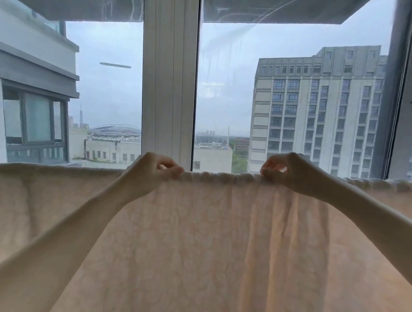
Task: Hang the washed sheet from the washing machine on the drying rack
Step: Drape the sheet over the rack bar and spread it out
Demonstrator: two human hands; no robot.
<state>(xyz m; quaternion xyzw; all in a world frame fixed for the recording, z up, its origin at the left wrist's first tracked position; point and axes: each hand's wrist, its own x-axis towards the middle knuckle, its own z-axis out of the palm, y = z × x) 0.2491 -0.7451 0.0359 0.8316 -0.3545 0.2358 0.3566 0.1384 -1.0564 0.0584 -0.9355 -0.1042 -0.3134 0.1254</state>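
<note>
Underneath sheet (196, 238), rack unseen.

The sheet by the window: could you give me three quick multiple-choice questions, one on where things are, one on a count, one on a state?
1. Where are the hands on the sheet?
A. At its top edge
B. At its bottom hem
C. Off it entirely

2. How many hands grip it?
A. None
B. One
C. Two

3. How does the sheet lie?
A. Folded in a pile
B. Hanging down, spread wide
C. Rolled in a ball

Answers:
1 A, the left hand and right hand pinch the gathered top edge.
2 C, both hands' fingers curl on the cloth.
3 B, it drapes downward before the window frame.
</note>
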